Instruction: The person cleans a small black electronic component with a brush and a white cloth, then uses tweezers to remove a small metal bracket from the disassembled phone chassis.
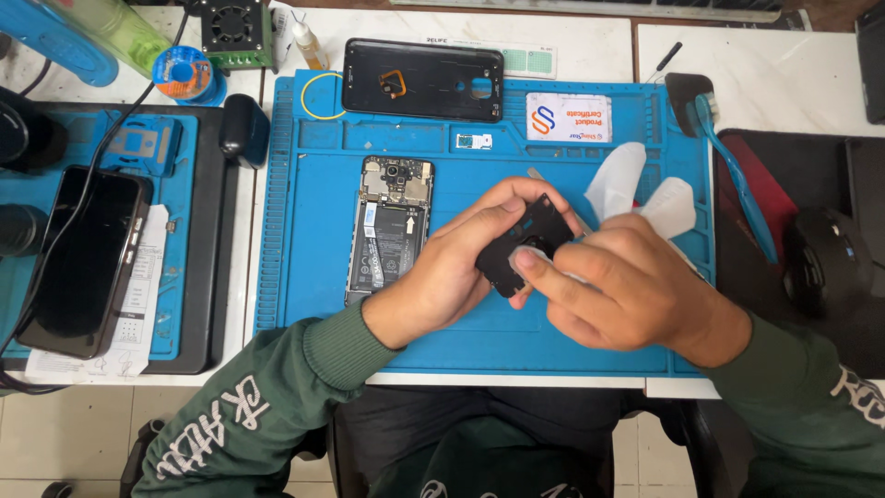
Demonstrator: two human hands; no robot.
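Landmark for all positions: the blue repair mat (304, 277).

My left hand (442, 272) pinches a small black plastic phone part (525, 242), fingers curled shut around its left and top edges, holding it tilted just above the mat's middle. My right hand (627, 290) is closed on a white wipe (645, 189); the forefinger presses a fold of it against the round cutout in the part, and the loose ends of the wipe stick up behind my knuckles.

State of the work, as I judge it:
- The phone is already opened. Its body (391, 231) lies on the mat left of my hands, back off, battery and board exposed.
- The black back cover (422, 79) is off and rests on the mat's far edge, inner side up.
- A small white-and-metal piece (474, 141) sits in a mat tray just below that cover.
- Cleaning of the black part is under way; whether it is nearly clean I cannot tell, my finger covers the spot.
- Nothing is refitted: part, cover and body all lie apart.

Off the mat to the left lies a second phone (78, 263), screen up. A blue-handled brush (733, 175) lies at the mat's right edge, untouched.
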